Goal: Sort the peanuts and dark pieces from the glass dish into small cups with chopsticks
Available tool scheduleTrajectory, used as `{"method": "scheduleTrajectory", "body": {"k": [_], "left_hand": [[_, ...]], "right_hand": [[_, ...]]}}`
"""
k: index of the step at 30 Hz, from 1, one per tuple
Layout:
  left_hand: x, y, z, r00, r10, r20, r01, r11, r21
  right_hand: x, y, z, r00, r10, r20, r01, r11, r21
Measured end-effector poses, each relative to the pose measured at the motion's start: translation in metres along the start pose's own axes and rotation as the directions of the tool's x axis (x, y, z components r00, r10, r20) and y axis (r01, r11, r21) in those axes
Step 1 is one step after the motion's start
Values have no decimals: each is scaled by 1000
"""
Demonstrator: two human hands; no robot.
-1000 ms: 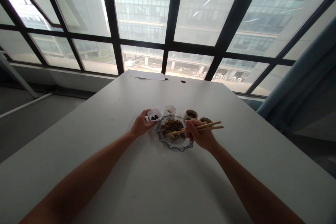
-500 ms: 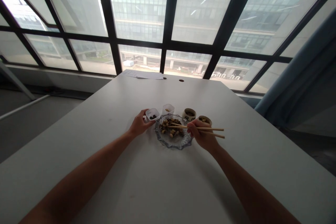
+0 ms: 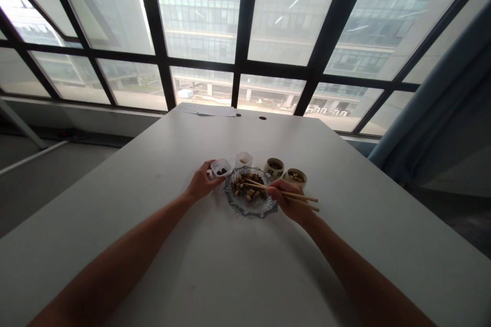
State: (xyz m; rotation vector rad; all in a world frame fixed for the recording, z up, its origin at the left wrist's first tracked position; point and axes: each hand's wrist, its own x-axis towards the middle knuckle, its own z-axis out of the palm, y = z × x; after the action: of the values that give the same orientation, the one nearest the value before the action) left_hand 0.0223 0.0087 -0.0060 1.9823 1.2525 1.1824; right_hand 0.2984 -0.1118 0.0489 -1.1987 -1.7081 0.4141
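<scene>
My left hand [image 3: 202, 182] is closed around the near left side of a small white plastic cup [image 3: 221, 164] with a few dark pieces in it. In my right hand [image 3: 287, 197] is a pair of wooden chopsticks [image 3: 299, 197]. Their tips reach into a heap of pale and dark nuts or seeds [image 3: 247, 189] on a clear glass plate [image 3: 251, 210] with a scalloped rim. I cannot tell whether the tips pinch a piece. The cup stands at the plate's left edge.
Behind the plate stands a second white plastic cup [image 3: 244, 159] with a few pale pieces. Two round cups, one with dark contents [image 3: 274, 167] and one with pale pieces [image 3: 296, 176], stand right of it. Papers [image 3: 207, 110] lie at the table's far end, by the windows.
The chopsticks have tilted, their back ends swinging lower and nearer to me, while the tips stay in the heap. My left hand keeps its hold. The whole view has shifted slightly.
</scene>
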Motion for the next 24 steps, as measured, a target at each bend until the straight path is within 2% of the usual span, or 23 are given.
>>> {"method": "scheduleTrajectory", "body": {"k": [4, 8, 11, 14, 16, 17, 19, 22, 24], "left_hand": [[0, 1, -1, 1000, -6, -3, 6, 1000, 8], [0, -3, 1, 1000, 5, -6, -5, 1000, 13], [1, -6, 2, 1000, 6, -9, -6, 999, 36], [2, -9, 3, 1000, 3, -25, -1, 997, 74], [2, -10, 3, 999, 15, -43, -11, 996, 88], [2, -11, 3, 998, 32, -54, -27, 996, 88], [2, -10, 3, 993, 90, -79, -83, 993, 81], [1, -9, 3, 979, 173, -112, -165, 984, 72], [0, -7, 2, 978, 175, -116, -168, 983, 70]], "right_hand": [[-4, 2, 1, 999, 34, -25, -33, 998, 57], [-4, 10, 5, 974, 180, -137, -144, 961, 238], [3, 19, 5, 901, 376, -214, -254, 860, 442], [12, 30, 0, 811, 554, -187, -331, 699, 634], [16, 33, -6, 785, 599, -158, -348, 637, 688], [17, 33, -8, 788, 595, -156, -346, 639, 687], [16, 29, -12, 828, 529, -183, -311, 706, 636], [11, 14, -15, 919, 330, -217, -195, 857, 477], [9, 4, -16, 953, 222, -207, -127, 911, 392]]}}
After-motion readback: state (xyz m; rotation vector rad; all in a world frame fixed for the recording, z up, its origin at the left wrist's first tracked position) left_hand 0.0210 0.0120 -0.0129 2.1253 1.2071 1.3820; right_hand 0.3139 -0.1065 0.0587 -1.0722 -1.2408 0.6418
